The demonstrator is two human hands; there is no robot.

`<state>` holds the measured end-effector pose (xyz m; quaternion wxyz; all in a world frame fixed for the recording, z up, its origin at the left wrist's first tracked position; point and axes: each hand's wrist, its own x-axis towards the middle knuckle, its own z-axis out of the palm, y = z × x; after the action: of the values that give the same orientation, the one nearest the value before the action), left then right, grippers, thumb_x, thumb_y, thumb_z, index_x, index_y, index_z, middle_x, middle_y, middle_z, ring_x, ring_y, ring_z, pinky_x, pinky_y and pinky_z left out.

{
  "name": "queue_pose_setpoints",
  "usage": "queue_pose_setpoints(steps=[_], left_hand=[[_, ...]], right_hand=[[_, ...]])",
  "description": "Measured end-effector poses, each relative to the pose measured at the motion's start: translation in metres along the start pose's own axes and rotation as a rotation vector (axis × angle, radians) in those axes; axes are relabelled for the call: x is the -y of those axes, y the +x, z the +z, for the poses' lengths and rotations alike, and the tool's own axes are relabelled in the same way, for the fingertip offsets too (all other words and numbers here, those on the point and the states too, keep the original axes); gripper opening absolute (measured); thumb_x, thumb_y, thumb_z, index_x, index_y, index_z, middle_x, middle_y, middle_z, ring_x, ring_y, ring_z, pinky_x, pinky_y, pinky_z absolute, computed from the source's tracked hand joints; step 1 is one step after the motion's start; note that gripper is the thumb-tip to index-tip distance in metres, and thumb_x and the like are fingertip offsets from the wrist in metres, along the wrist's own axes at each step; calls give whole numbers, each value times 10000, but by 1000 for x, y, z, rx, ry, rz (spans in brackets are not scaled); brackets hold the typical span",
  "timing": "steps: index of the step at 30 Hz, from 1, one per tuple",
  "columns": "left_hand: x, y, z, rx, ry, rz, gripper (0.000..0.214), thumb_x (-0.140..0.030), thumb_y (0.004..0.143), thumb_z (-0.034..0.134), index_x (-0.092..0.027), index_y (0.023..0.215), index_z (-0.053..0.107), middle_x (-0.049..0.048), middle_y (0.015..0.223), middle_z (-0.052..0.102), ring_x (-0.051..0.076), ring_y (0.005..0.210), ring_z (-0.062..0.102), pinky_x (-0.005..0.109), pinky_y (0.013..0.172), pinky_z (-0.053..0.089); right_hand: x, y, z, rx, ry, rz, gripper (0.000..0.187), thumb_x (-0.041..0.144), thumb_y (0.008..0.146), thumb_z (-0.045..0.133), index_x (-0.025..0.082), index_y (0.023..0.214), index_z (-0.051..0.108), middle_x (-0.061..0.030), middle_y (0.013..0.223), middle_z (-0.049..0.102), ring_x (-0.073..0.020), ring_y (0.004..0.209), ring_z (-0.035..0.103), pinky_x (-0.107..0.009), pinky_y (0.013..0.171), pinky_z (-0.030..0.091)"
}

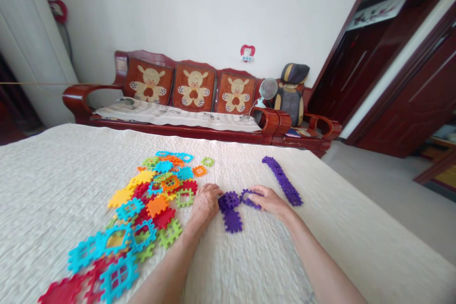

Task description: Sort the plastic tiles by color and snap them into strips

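A small cluster of purple interlocking plastic tiles (232, 222) with notched edges lies on the pale bedspread before me. My left hand (207, 200) rests at its left side, fingers curled and closed on the edge of a purple tile (223, 203); its fingertips are partly hidden. Between thumb and fingers, my right hand (269, 201) pinches a purple tile with a round opening (243, 196), close to the right side of the cluster. Whether that tile touches the cluster I cannot tell. Farther right lies a long strip of purple tiles (283, 179).
To the left spreads a heap of loose tiles in blue (130, 209), red (164, 219), yellow (142, 179), orange (157, 205) and green (170, 232). Beyond the bedspread's far edge stands a wooden sofa (85, 97) with bear cushions, and a small fan (268, 89).
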<state>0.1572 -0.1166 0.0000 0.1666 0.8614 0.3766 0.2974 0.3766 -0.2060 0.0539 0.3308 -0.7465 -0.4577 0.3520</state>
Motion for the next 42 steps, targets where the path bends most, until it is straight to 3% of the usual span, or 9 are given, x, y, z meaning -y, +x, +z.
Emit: queue_pose_setpoints(steps=[4,6,10,18,25,40,42], left_hand=[[0,0,-1,11,8,-5,379,-71,800,419,-239,956,720,26,1124,676,185,1103,547,346,1018,385],[1,1,-1,16,12,-1,374,-73,800,422,-240,952,721,25,1125,677,185,1109,544,341,1020,382],[3,1,0,19,22,1,364,-74,792,444,-241,960,721,28,1132,674,190,1110,543,348,1011,388],[2,0,-1,18,53,28,353,-89,811,434,-230,957,723,32,1137,677,181,1100,561,331,1007,399],[1,-1,-3,2,48,25,353,-81,801,443,-219,963,724,43,1136,682,191,1098,574,342,1002,411],[5,-1,-2,-23,58,95,341,-84,798,441,-195,956,723,61,1103,689,193,1052,594,341,979,440],[5,-1,-1,-30,58,93,338,-90,798,441,-201,945,724,60,1100,689,195,1049,596,347,977,445]], right_hand=[[-19,-11,-8,-48,-92,-140,487,239,688,621,179,1170,599,-48,1019,676,-156,847,632,-262,744,489],[-28,-17,-8,-112,-201,-237,504,193,647,625,183,1150,608,-65,1094,653,-187,955,621,-308,864,474],[-39,-29,-2,-244,-377,-358,533,194,654,611,156,1185,587,-111,1147,604,-221,1056,582,-354,956,438],[-46,-36,17,-394,-473,-376,456,237,680,615,165,1131,598,-99,1070,584,-234,1041,565,-372,961,439],[-53,-42,24,-617,-431,-462,495,209,707,564,192,1200,527,-102,1110,554,-253,1094,521,-413,982,432],[-58,-35,16,-656,-441,-431,447,222,718,546,162,1161,558,-116,1099,597,-256,1072,532,-405,980,423],[-57,-34,12,-709,-426,-450,437,249,738,544,166,1168,551,-117,1109,595,-253,1081,528,-404,981,417]])
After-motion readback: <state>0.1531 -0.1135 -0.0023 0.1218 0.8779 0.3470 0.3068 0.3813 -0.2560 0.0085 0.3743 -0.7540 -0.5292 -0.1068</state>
